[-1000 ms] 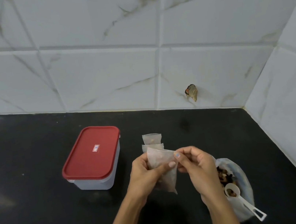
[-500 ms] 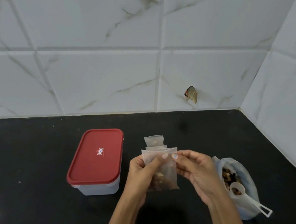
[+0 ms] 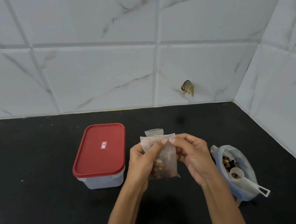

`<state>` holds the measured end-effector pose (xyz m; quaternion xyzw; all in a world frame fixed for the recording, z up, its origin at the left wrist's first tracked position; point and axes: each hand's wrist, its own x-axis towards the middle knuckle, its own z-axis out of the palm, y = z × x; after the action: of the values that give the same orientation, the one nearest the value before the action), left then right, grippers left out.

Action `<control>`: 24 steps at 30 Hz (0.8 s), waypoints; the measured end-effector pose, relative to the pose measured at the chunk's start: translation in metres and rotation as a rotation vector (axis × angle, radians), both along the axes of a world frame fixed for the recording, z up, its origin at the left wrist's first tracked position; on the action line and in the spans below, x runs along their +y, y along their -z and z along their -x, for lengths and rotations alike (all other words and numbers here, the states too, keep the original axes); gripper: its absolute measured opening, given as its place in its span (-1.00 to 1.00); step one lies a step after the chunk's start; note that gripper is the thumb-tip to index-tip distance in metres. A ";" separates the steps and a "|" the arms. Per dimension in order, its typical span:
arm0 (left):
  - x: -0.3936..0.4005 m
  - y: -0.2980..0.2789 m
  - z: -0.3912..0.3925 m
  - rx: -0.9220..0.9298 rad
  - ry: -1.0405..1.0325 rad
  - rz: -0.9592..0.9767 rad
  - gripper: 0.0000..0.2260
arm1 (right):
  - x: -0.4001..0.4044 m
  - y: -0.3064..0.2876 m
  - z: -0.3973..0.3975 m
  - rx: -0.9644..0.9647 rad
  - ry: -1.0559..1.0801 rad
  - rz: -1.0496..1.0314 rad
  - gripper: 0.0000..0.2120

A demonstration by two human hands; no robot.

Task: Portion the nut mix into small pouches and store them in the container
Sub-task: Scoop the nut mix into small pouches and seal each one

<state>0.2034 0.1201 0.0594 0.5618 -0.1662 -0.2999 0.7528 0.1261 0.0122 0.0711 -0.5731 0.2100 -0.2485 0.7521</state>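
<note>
— What are the hands doing?

— Both hold one small clear plastic pouch (image 3: 166, 159) upright above the black worktop (image 3: 42, 204). The left hand (image 3: 144, 162) grips its left side, thumb across the front near the top. The right hand (image 3: 192, 155) pinches the top right corner between thumb and forefinger.

— Is anything in the pouch?

— Yes, brown nut mix fills its lower part; the top strip is flat and see-through. Whether it is sealed I cannot tell.

— Where is the container?

— The rectangular clear plastic container with a red lid (image 3: 99, 153) stands on the worktop to the left of the hands, near them but apart. The lid is on and carries a small sticker.

— Any other pouches?

— Another small clear pouch (image 3: 154, 132) shows just behind the held one, mostly hidden by it.

— And the supply of nuts?

— A bluish open plastic bag of nut mix (image 3: 235, 171) sits to the right of the right hand, with a white plastic measuring scoop (image 3: 245, 179) resting in it, handle pointing out toward the near right.

— Behind all this?

— A white marble-patterned tiled wall (image 3: 97, 61).
</note>
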 end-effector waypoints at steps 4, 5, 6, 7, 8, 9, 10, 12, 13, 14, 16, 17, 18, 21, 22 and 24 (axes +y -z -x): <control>-0.002 -0.001 0.000 -0.022 0.022 0.000 -0.87 | -0.003 0.002 0.000 -0.009 0.028 0.014 -0.80; -0.003 -0.001 -0.001 -0.029 0.023 -0.001 -0.91 | -0.004 0.004 -0.001 -0.008 0.039 0.015 -0.81; -0.005 0.001 -0.002 -0.031 0.021 -0.005 -0.93 | -0.006 0.006 -0.002 -0.004 0.052 0.016 -0.83; -0.006 0.003 -0.003 -0.029 0.014 -0.007 -0.93 | -0.007 0.008 -0.003 -0.001 0.059 0.017 -0.86; -0.007 0.005 -0.004 -0.023 0.004 -0.008 -0.93 | -0.007 0.009 -0.004 0.003 0.060 0.021 -0.90; -0.009 0.007 -0.005 -0.016 -0.006 -0.010 -0.94 | -0.008 0.011 -0.005 0.009 0.058 0.024 -0.93; -0.011 0.009 -0.006 -0.007 -0.015 -0.015 -0.93 | -0.009 0.013 -0.006 0.016 0.058 0.026 -0.93; -0.015 0.010 -0.007 -0.001 -0.035 -0.020 -0.88 | -0.010 0.014 -0.009 0.015 0.057 0.008 -0.89; -0.016 0.010 -0.008 -0.010 -0.036 -0.019 -0.84 | -0.011 0.015 -0.009 0.007 0.050 -0.016 -0.88; -0.018 0.010 -0.009 -0.020 -0.033 -0.020 -0.80 | -0.011 0.016 -0.010 -0.001 0.041 -0.046 -0.88; -0.020 0.011 -0.011 -0.041 -0.024 -0.032 -0.82 | -0.013 0.018 -0.012 -0.004 0.025 -0.089 -0.93; -0.020 0.012 -0.012 -0.045 -0.019 -0.035 -0.88 | -0.013 0.020 -0.013 0.001 0.023 -0.099 -0.95; -0.019 0.013 -0.013 -0.043 -0.014 -0.037 -0.92 | -0.013 0.021 -0.013 0.007 0.022 -0.106 -0.91; -0.019 0.017 -0.019 -0.046 0.001 -0.047 -0.88 | -0.014 0.026 -0.017 0.028 0.019 -0.153 -0.85; -0.018 0.017 -0.021 -0.041 -0.002 -0.050 -0.90 | -0.014 0.027 -0.018 0.039 0.019 -0.154 -0.86; -0.019 0.016 -0.022 -0.027 -0.004 -0.052 -0.92 | -0.014 0.027 -0.020 0.074 0.027 -0.135 -0.90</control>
<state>0.2254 0.1012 0.0430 0.5857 -0.1675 -0.2951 0.7361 0.1457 -0.0021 0.0442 -0.5271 0.2618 -0.2224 0.7773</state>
